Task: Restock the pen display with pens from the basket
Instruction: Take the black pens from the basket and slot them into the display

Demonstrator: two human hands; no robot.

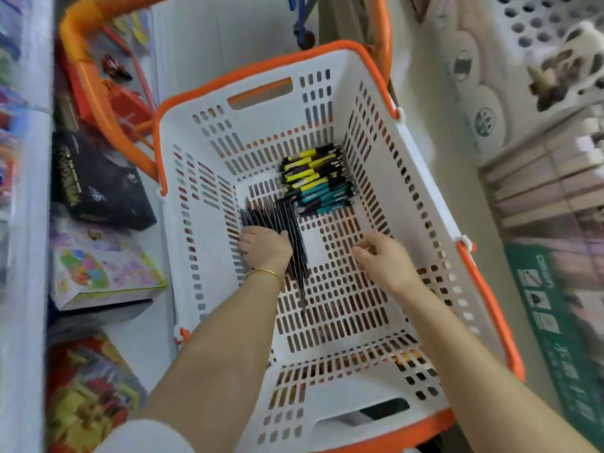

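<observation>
A white basket point(209, 178) with an orange rim fills the middle of the head view. On its floor lies a bunch of thin black pens point(277, 217), and behind it a pile of yellow-and-black and teal-and-black pens point(315, 179) against the right wall. My left hand point(265, 248), with a gold bangle at the wrist, is curled round the near end of the black pens. My right hand point(380, 256) hovers over the basket floor to their right, fingers loosely bent, holding nothing. The pen display is out of view.
Left of the basket a shelf holds boxed goods: a black box point(98, 184), a colourful box point(104, 266) and red packs point(127, 106). An orange handle point(98, 83) arches up at the far left. Stacked pale packs point(542, 178) and a green carton point(562, 318) stand on the right.
</observation>
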